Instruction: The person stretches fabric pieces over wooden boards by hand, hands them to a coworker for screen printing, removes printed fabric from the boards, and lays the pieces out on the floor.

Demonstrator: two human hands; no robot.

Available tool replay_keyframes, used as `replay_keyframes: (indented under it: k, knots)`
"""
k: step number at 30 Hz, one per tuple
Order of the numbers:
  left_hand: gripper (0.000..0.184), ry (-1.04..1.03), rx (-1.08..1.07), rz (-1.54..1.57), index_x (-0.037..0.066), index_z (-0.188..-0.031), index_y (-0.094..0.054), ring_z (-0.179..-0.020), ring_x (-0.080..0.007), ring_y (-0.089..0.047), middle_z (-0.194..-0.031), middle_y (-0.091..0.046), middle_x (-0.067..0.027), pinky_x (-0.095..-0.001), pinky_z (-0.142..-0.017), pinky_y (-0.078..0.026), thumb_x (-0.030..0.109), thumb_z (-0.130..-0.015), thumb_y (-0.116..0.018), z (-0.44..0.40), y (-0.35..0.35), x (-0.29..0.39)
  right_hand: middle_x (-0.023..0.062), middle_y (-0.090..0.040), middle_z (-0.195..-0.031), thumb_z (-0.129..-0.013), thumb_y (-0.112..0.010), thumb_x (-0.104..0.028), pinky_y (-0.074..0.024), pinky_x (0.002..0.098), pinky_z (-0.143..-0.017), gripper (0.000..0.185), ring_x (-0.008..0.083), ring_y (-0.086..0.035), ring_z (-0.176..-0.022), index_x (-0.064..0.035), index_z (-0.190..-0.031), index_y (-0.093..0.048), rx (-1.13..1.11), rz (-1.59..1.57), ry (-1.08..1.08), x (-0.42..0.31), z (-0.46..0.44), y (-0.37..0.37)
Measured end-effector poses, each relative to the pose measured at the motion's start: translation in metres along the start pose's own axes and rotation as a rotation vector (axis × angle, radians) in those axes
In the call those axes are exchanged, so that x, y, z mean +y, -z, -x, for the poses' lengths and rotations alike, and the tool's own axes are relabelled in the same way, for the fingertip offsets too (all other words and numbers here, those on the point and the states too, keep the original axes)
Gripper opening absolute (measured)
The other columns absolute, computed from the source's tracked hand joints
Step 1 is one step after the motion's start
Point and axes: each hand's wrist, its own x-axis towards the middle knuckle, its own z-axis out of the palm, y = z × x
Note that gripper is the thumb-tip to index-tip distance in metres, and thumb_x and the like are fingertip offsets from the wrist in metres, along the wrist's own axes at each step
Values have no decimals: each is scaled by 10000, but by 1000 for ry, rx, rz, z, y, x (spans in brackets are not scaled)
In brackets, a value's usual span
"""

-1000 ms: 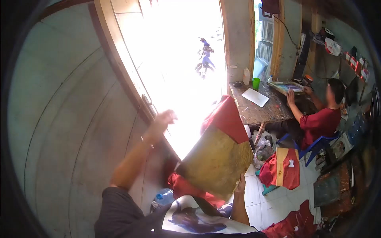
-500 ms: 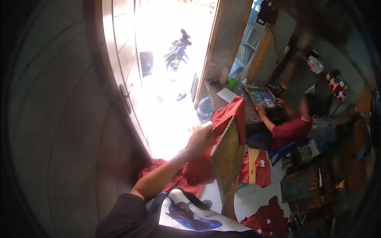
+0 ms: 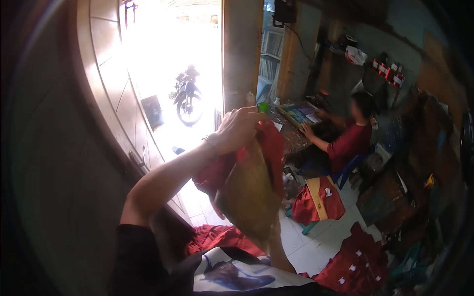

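Note:
My left hand (image 3: 237, 129) is raised in front of my chest, its fingers closed on the top edge of a red cloth (image 3: 271, 143). The cloth drapes over the upper end of a flat, worn, yellowish-brown board (image 3: 249, 192) and hangs down on both sides of it. The board is tilted, its lower end near my shirt. My right forearm (image 3: 282, 251) rises behind the lower part of the board, which hides most or all of that hand; its grip cannot be made out.
A pile of red cloth (image 3: 224, 239) lies on the floor below. Red pieces with white prints (image 3: 358, 261) lie at lower right. A red and yellow cloth (image 3: 318, 200) covers a low stool. Beyond, a seated person (image 3: 350, 133) works over a frame (image 3: 298, 114). A doorway shows a motorcycle (image 3: 187, 98).
My left hand has shifted up along the cloth to the board's top end. The cloth now hangs lower over the board. My view has turned to the right.

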Motion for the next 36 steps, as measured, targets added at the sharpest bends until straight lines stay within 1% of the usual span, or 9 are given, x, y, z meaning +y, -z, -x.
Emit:
replay_keyframes:
  k: [4,8,10,13,19,21,23,32,36]
  knots:
    - [264,-82,-102,-72,76,-975,-679,-861,-321,-629,-934,-624,-138,-416,-750,-504,98,-721,-607,-14,25,-11,123,-566,-1274,-957,-472,-486,-478,456,-967,560,283,-573,-1120,-72,-1333,-481,191,280,137,47,-45,-15]
    - [283,-136,-184,32,27,-967,-673,-796,-254,-622,-845,-630,-146,-346,-737,-489,185,-734,-700,-3,56,-15,118,-578,-1259,-962,-462,-484,-483,449,-961,547,275,-582,-1109,-78,-1328,-489,-84,55,33,54,-65,-9]
    - [298,222,-210,114,28,-977,-676,-774,-202,-601,-825,-628,-113,-323,-725,-474,243,-772,-699,11,61,-20,117,-580,-1255,-964,-459,-484,-485,448,-960,544,274,-584,-1106,-79,-1326,-490,-157,-20,5,60,-75,-5]
    - [273,215,-244,150,38,-979,-679,-724,-138,-553,-780,-606,-76,-304,-674,-454,252,-810,-678,35,74,-30,111,-603,-1216,-963,-448,-499,-502,439,-937,552,266,-604,-1072,-83,-1322,-495,-528,-362,-238,58,-90,9]
    - [234,425,-67,190,30,-1074,-643,-714,-107,-576,-778,-641,-58,-289,-677,-477,133,-907,-515,69,77,-22,108,-613,-1203,-949,-439,-538,-521,430,-907,576,270,-618,-1050,-87,-1301,-511,-335,-125,-121,53,-98,63]
    - [243,383,-11,318,22,-1084,-639,-787,-116,-600,-836,-663,-77,-296,-736,-485,122,-913,-497,78,69,-34,114,-611,-1206,-948,-434,-547,-516,431,-915,584,269,-612,-1066,-84,-1294,-513,84,50,20,53,-93,56]
    - [272,388,9,344,-8,-1107,-627,-985,-149,-622,-1013,-690,-117,-306,-904,-466,84,-919,-454,86,67,-41,116,-605,-1214,-949,-429,-549,-510,436,-925,593,273,-607,-1076,-80,-1303,-503,-8,37,-10,52,-91,49]
    - [278,150,-45,355,-9,-1128,-614,-966,-211,-620,-1067,-634,-116,-316,-870,-495,108,-936,-451,97,31,-58,115,-570,-1271,-967,-416,-519,-485,445,-960,579,280,-582,-1119,-77,-1338,-464,166,163,81,41,-78,23]
    - [305,490,-156,781,0,-1126,-607,-908,-170,-618,-969,-652,-91,-293,-812,-497,187,-976,-418,84,35,-44,106,-573,-1261,-974,-433,-485,-488,427,-957,525,259,-586,-1105,-88,-1315,-480,261,277,108,33,-67,30]
